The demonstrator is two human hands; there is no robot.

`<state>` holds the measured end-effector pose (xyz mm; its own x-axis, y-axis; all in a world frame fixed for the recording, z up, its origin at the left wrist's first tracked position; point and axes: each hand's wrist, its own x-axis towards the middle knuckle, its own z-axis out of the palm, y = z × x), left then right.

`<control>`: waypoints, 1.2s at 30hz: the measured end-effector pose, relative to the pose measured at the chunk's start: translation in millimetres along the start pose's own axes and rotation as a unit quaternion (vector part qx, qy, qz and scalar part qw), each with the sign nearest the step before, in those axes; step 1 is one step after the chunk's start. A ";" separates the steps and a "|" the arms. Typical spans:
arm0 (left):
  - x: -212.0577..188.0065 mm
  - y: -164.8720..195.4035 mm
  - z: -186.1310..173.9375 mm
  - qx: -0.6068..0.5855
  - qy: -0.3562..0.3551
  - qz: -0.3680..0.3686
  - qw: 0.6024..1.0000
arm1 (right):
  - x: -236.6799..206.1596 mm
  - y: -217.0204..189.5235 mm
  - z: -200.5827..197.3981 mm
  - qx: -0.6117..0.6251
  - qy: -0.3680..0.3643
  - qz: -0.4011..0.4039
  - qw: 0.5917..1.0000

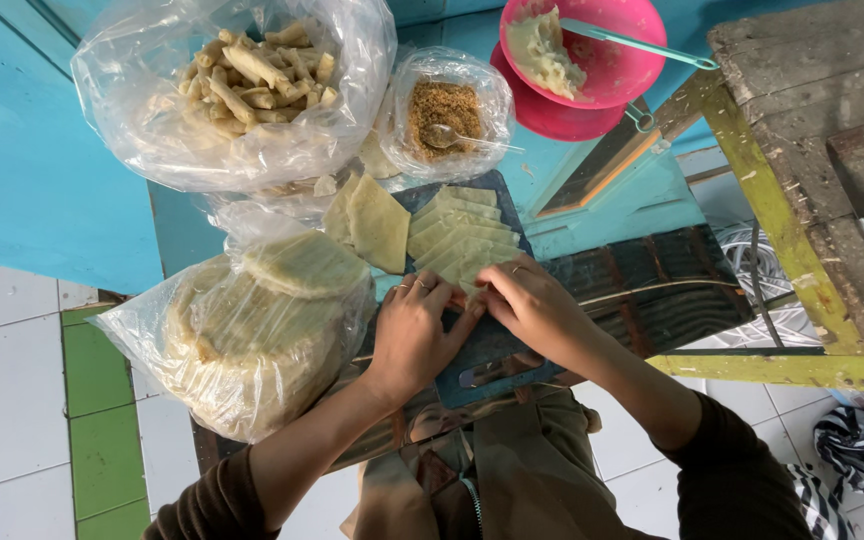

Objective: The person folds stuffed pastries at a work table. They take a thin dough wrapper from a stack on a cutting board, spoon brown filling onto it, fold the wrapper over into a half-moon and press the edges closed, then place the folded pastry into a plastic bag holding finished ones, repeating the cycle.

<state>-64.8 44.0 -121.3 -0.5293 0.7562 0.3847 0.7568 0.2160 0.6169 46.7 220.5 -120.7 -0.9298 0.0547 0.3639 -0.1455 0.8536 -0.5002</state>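
My left hand [414, 332] and my right hand [529, 305] meet over a dark cutting board [492, 350], fingers pinched together on one pale wrapper piece [469, 291] at the near end of a fanned row of cut wrapper pieces [460, 238]. The piece itself is mostly hidden under my fingers. More stacked wrapper pieces [370, 222] lie just left of the row.
A clear bag of round wrapper sheets [252, 330] sits at the left. Behind are a bag of rolled snacks [242, 80], a small bag of brown filling with a spoon [444, 110], and a pink bowl of paste with a spoon [592, 45]. A wooden bench [812, 110] stands right.
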 end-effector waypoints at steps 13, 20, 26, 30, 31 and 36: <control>1.5 -1.4 -7.7 0.010 0.017 0.018 1.000 | -7.7 17.0 -7.7 0.044 0.011 -0.031 0.999; 5.4 -0.4 -0.6 0.020 0.031 -0.023 0.999 | -3.2 19.0 -2.9 0.020 0.014 -0.019 1.000; 7.0 -4.0 4.4 -0.018 0.031 -0.079 0.996 | 4.7 27.4 -3.9 0.145 -0.003 0.141 0.979; 5.7 -5.7 6.5 0.013 0.039 -0.033 0.999 | 6.8 27.0 -4.0 0.164 -0.010 0.117 0.979; 4.3 -5.8 6.4 0.038 0.038 -0.007 0.999 | 4.9 24.9 -4.2 0.123 -0.007 0.075 0.990; 1.2 -4.4 2.8 0.108 0.071 0.091 0.987 | -1.6 14.4 -6.4 0.044 0.034 -0.043 0.998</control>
<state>-67.6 45.7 -125.5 -0.4129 0.7040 0.5778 0.9009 0.2226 0.3727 48.3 236.1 -123.5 -0.8881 0.0204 0.4593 -0.2557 0.8083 -0.5304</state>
